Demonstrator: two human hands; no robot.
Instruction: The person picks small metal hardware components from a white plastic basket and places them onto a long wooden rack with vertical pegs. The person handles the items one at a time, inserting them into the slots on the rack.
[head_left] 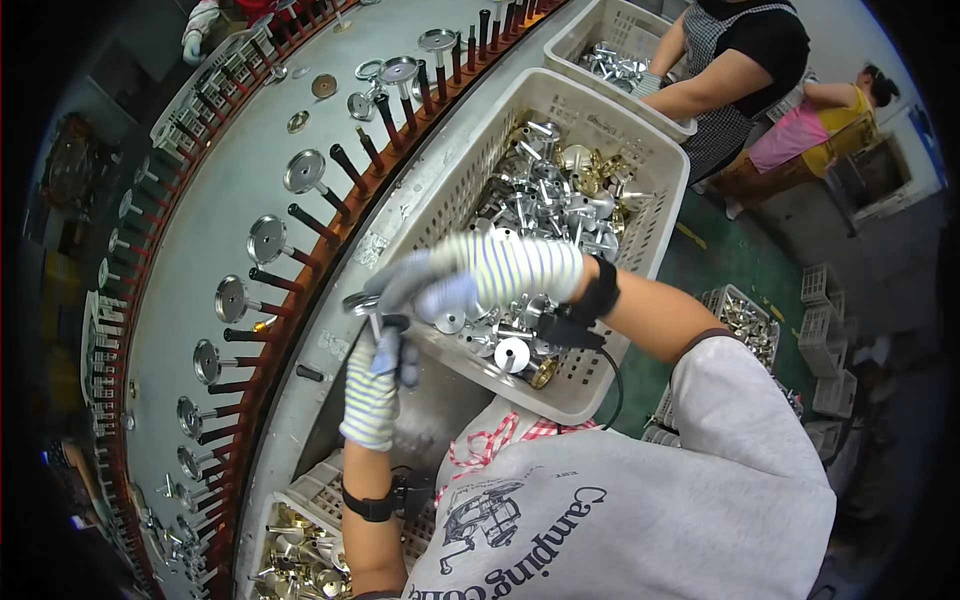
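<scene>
My left hand (375,375), in a striped glove with grey fingers, is closed around the stem of a shiny metal disc-headed part (358,303). The disc sits on top, just above the fingers. My right hand (480,275), gloved the same way, reaches across from the right, its fingertips at or against the disc. Motion smears those fingers, so their grip cannot be made out. Below the right hand stands a large pale plastic crate (585,400) heaped with loose silver and gold-coloured metal parts (565,200).
A curved conveyor (190,290) runs along the left with a row of upright spindles, several carrying disc parts (268,240). A black cap (309,373) lies on its metal edge. Another crate (270,510) stands lower left. A co-worker (730,70) reaches into a crate (560,50) at the top.
</scene>
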